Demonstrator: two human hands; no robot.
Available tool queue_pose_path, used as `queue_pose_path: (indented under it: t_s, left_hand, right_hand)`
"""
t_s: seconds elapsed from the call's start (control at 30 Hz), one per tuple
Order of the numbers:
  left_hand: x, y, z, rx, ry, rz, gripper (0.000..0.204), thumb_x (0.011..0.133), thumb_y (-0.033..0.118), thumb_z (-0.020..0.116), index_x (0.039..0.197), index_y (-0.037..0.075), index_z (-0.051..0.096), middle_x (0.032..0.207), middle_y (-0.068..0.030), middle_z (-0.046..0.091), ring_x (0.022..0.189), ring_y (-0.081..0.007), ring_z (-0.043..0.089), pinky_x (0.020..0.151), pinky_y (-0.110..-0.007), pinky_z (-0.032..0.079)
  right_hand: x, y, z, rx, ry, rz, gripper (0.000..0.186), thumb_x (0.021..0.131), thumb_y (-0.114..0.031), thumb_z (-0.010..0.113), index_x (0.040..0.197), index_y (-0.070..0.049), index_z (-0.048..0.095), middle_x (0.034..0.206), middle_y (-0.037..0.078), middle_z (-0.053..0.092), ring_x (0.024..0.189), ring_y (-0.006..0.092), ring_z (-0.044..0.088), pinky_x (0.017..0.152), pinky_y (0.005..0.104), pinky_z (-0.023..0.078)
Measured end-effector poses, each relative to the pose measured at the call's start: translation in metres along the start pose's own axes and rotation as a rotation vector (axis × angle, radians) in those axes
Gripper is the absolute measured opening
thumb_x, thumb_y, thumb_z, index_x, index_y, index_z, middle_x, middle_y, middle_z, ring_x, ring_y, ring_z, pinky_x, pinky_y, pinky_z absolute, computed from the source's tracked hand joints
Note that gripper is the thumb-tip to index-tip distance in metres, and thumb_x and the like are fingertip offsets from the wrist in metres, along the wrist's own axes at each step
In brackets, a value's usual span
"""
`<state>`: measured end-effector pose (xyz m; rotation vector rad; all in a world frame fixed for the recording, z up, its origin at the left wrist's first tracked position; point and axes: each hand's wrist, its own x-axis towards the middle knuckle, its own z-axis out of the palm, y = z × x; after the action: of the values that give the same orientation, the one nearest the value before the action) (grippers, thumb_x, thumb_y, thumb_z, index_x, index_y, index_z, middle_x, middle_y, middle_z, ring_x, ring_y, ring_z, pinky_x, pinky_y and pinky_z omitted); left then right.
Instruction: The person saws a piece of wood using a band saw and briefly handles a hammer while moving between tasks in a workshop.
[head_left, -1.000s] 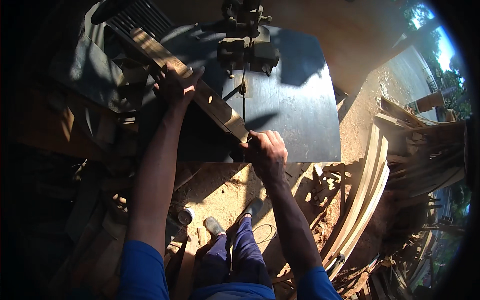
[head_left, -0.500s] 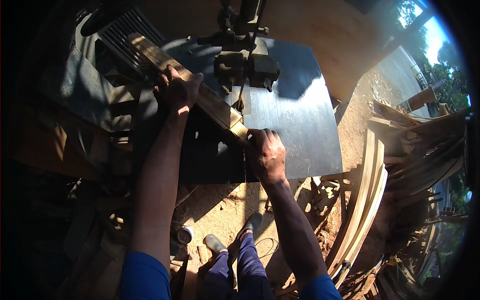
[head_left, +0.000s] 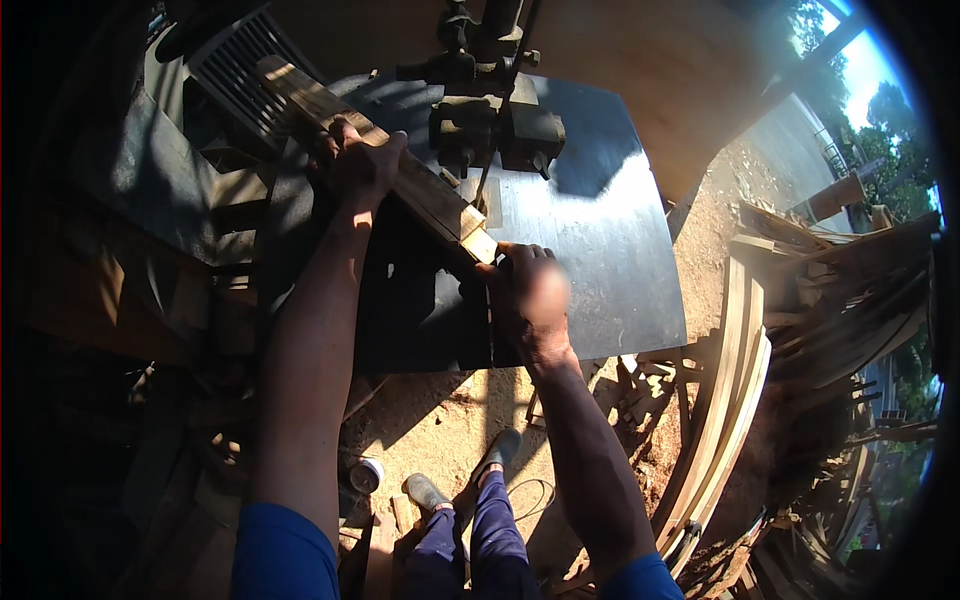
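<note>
Curved boards (head_left: 722,390) lay side by side, right | small round container (head_left: 366,475) sat on ground (head_left: 450,405) | slatted panel (head_left: 240,78) showed upper left

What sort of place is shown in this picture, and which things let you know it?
It is most likely a woodworking shop. This is suggested by what looks like a saw machine, a wooden beam held at its dark table, and long curved boards piled at the right.

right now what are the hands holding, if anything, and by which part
A wooden beam: the left hand grips it near mid-length; the right hand touches its near end, grip unclear.
</note>
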<state>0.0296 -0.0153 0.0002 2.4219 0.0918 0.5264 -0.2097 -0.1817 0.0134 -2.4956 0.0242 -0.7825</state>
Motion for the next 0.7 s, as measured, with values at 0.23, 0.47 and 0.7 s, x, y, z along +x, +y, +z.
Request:
queue_pose_path:
  t_s: [0.23,0.47,0.7]
  left_hand:
    - [0.003,0.000,0.004,-0.002,0.015,0.014,0.109,0.074,0.063,0.073,0.154,0.002,0.032,0.155,-0.0289,0.034,0.149,-0.0406,0.027,0.121,-0.059,0.012]
    - [0.005,0.010,-0.005,-0.021,-0.074,-0.052,0.110,0.069,0.062,0.074,0.151,0.001,0.035,0.153,-0.0256,0.039,0.145,-0.0408,0.032,0.121,-0.057,0.014]
    - [0.010,0.007,0.002,0.008,0.043,-0.044,0.106,0.069,0.059,0.074,0.149,0.000,0.038,0.149,-0.0263,0.044,0.144,-0.0406,0.034,0.120,-0.056,0.016]
  right_hand:
    - [0.001,-0.003,0.000,-0.003,-0.060,0.032,0.028,0.091,-0.022,0.071,0.107,-0.002,0.060,0.096,0.016,0.063,0.093,0.0356,0.059,0.083,0.0446,0.049]
    - [0.000,-0.003,-0.001,-0.028,-0.069,0.007,0.027,0.092,-0.022,0.070,0.107,-0.003,0.059,0.097,0.016,0.063,0.095,0.0358,0.059,0.084,0.0450,0.049]
    - [0.004,-0.003,0.002,-0.020,-0.047,0.027,0.027,0.092,-0.022,0.069,0.110,-0.003,0.060,0.098,0.018,0.064,0.095,0.0372,0.060,0.085,0.0454,0.049]
